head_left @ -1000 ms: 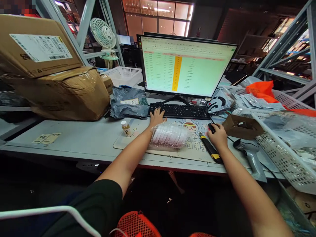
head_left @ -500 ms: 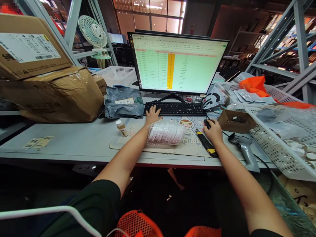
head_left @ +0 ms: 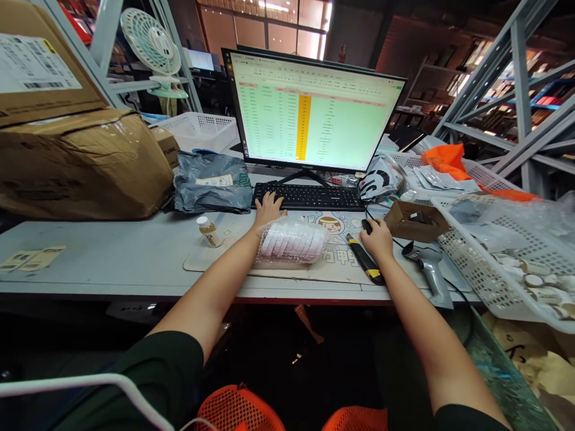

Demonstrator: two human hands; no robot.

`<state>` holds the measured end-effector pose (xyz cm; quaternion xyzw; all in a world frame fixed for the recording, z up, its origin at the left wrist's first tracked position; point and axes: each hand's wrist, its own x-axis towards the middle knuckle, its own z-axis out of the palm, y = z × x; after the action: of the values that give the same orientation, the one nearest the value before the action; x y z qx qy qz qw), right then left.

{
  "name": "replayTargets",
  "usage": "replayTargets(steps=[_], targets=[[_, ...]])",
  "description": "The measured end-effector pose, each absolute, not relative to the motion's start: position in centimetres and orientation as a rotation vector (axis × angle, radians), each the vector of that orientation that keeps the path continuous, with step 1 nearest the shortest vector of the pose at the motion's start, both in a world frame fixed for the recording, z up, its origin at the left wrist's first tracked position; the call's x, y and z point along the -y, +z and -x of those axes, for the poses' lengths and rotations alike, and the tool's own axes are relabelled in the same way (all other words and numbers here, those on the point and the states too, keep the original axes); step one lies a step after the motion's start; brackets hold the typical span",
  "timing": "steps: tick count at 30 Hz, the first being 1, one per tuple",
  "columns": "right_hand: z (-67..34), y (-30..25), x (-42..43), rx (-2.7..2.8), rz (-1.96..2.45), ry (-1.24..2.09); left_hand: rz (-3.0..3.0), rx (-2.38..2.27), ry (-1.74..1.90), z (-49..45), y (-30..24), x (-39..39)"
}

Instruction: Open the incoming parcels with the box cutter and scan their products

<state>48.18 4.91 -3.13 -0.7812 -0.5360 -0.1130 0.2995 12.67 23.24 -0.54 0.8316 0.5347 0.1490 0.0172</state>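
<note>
My left hand rests with spread fingers on the left end of a black keyboard. My right hand is wrapped over a black computer mouse, which it mostly hides. Beside my left forearm lies a bubble-wrapped bundle of pinkish-white pieces. Just left of my right wrist is a black and yellow utility knife. Behind the keyboard a monitor displays a spreadsheet with one orange column. A small bottle with a white cap stands left of my left arm.
Cardboard boxes and a grey plastic parcel occupy the left side. To the right are a barcode scanner, an open small carton and a white perforated basket with rolls in it. A fan stands at back left.
The whole scene has shifted slightly left as my head turned a little to the right. Both hands keep their places on the keyboard and the mouse.
</note>
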Motion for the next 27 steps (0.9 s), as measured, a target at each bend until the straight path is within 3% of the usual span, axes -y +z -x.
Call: replayTargets(steps=[27], targets=[[-47.89, -2.71, -4.71, 1.496, 1.944, -0.253, -2.554, -1.616, 0.508, -12.48, 0.03, -22.61]])
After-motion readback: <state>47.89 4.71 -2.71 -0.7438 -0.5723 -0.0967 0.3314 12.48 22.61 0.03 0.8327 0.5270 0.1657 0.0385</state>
